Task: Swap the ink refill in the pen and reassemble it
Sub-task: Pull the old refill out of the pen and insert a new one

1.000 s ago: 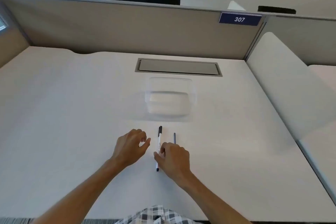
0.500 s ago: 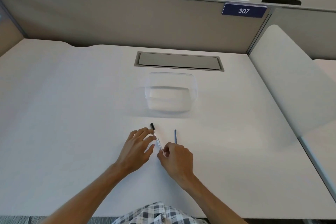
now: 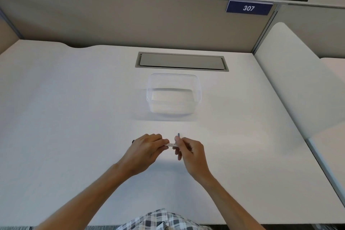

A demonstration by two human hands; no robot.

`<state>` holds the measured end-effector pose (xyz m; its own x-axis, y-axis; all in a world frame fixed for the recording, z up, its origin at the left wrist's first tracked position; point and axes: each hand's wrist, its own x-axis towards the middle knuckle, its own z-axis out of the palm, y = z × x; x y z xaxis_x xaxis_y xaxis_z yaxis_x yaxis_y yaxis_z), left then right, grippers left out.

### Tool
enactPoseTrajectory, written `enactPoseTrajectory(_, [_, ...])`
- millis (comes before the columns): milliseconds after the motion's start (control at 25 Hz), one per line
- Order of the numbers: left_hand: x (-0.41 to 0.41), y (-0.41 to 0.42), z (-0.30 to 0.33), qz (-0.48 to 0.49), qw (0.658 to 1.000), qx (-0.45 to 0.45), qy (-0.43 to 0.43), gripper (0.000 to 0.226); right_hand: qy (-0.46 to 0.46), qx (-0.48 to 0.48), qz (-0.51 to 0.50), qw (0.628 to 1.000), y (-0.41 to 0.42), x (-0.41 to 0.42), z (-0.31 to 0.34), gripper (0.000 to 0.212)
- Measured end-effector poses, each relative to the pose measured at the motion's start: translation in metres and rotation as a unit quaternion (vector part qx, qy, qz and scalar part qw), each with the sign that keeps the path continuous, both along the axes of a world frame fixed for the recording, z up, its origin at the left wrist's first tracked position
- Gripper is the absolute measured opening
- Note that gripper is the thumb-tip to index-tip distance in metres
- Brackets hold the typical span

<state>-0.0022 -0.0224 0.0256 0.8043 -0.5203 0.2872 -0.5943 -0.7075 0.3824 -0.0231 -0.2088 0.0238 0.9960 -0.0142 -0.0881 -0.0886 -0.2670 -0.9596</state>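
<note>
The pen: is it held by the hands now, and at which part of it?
Yes. Both hands hold the pen crosswise: the left hand grips its left part, the right hand its right end. The spare refill lies unheld on the desk.

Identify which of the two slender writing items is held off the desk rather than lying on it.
The white pen, held between the left hand and right hand. The thin spare refill lies on the desk beyond the right hand.

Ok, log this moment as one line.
step: opening pen | left hand: grips pen | right hand: grips pen | spare refill: on desk | container: untouched
</note>
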Motion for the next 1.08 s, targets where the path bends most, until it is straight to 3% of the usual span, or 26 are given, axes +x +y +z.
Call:
enactPoseTrajectory(200, [-0.001, 0.002, 0.016, 0.003, 0.999, 0.025, -0.043, 0.029, 0.035, 0.077, -0.044, 0.995, 0.001, 0.005, 0.010, 0.065])
enactPoseTrajectory(360, [-0.006, -0.004, 0.023, 0.005, 0.996, 0.041, -0.075, 0.028, 0.065, 0.044, -0.071, 0.994, 0.005, 0.005, 0.016, 0.068])
enactPoseTrajectory(640, [-0.011, -0.005, 0.045, 0.034, 0.999, 0.000, -0.026, 0.031, -0.012, 0.017, -0.082, 0.996, 0.011, 0.007, 0.031, 0.063])
enactPoseTrajectory(800, [-0.005, 0.000, 0.074, 0.007, 0.984, -0.107, 0.139, 0.023, -0.083, 0.035, -0.079, 0.993, 0.011, 0.006, 0.047, 0.061])
enactPoseTrajectory(960, [-0.004, 0.001, 0.119, -0.051, 0.924, -0.199, 0.322, 0.028, -0.218, 0.023, -0.049, 0.974, 0.009, 0.006, 0.072, 0.058])
enactPoseTrajectory(1080, [0.004, 0.010, 0.141, -0.102, 0.831, -0.196, 0.510, 0.033, -0.459, -0.082, 0.010, 0.884, 0.004, 0.010, 0.091, 0.058])
